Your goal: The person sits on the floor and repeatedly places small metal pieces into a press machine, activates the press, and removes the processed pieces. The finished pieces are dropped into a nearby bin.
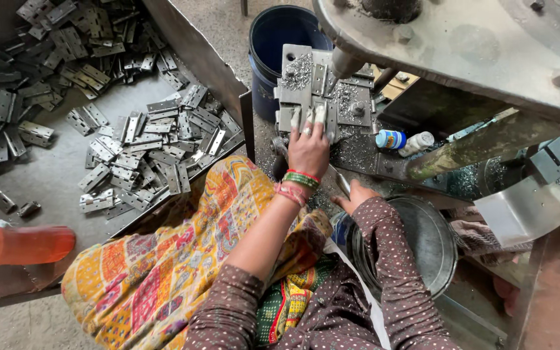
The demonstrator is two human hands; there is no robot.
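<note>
Hinges (pixel 144 139) fill the left of my view, grey metal leaves heaped loose on a flat tray (pixel 46 181) that runs from the far left corner toward the lap. Near the left edge I see an orange object (pixel 24 245), blurred, lying on the tray's near rim. Moving right, a blue bucket (pixel 277 39) stands at the far side, just behind a steel jig (pixel 312 87) strewn with bright metal shavings. My left hand (pixel 307 150) reaches out flat onto the jig's near edge, fingers (pixel 319 115) spread and pressing down on a hinge leaf (pixel 307 110) that sits in the jig; red and green bangles (pixel 299 183) ring the wrist. A machine spindle (pixel 345 63) hangs just above the jig, to the right of that leaf. Right again, my right hand (pixel 352 196) lies nearer to me beside a round metal pan (pixel 432 243), its fingers curled around a thin metal strip (pixel 341 181); how firmly it grips I cannot tell. Two small bottles (pixel 404 140) lie on the machine bed beyond, and the grey machine arm (pixel 461 45) spans the far right.
</note>
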